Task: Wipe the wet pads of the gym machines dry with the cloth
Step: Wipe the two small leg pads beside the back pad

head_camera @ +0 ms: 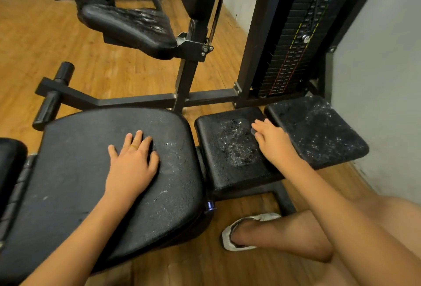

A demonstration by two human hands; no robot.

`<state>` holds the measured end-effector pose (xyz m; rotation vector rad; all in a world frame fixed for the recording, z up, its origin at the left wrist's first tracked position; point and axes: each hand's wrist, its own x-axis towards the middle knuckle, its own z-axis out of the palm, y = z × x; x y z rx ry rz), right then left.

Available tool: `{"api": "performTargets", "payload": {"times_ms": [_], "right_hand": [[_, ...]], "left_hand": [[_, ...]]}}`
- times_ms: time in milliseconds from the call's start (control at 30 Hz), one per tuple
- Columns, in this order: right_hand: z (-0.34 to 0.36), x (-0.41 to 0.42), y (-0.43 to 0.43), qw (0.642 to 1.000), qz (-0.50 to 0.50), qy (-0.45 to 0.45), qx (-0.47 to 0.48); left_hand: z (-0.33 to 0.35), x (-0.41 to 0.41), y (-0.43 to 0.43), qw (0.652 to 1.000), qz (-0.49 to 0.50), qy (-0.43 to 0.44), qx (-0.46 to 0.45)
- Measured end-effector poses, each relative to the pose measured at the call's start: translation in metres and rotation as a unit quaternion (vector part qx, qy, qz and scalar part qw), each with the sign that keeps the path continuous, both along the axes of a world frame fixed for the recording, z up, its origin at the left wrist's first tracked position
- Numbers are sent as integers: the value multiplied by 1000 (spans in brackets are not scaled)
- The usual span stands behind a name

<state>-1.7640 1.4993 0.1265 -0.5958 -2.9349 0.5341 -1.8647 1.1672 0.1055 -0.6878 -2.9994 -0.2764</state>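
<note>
— Where is the left hand (133, 162)?
— Centre-left of the frame, flat on the large black padded bench seat (79, 171), palm down, fingers spread, a gold ring on one finger
— And the right hand (273, 143)?
— Right of centre, on the right edge of the small black square pad (230, 155), fingers straight and close together, pointing to the upper left
— Is that pad wet?
— Yes, droplets glisten just left of the fingertips; the second black square pad (319, 130), just beside the hand to the right, is speckled too
— The cloth?
— I cannot tell whether one lies under the right hand
— Anything else?
— A wet black machine seat (127, 26) in the upper left, well apart from both hands
</note>
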Motion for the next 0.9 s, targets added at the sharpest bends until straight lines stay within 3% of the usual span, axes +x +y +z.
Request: {"api": "performTargets", "payload": {"times_ms": [167, 500, 767, 900], "right_hand": [[-9, 60, -15, 999, 2, 35, -2], [-3, -41, 7, 1000, -15, 26, 7], [-14, 75, -21, 997, 18, 51, 51], [-13, 57, -14, 999, 24, 23, 36]], "left_hand": [[-3, -4, 1, 1000, 4, -3, -5], [-1, -2, 2, 1000, 3, -4, -3], [-6, -6, 2, 1000, 6, 2, -11], [-7, -6, 3, 1000, 6, -5, -5]]}}
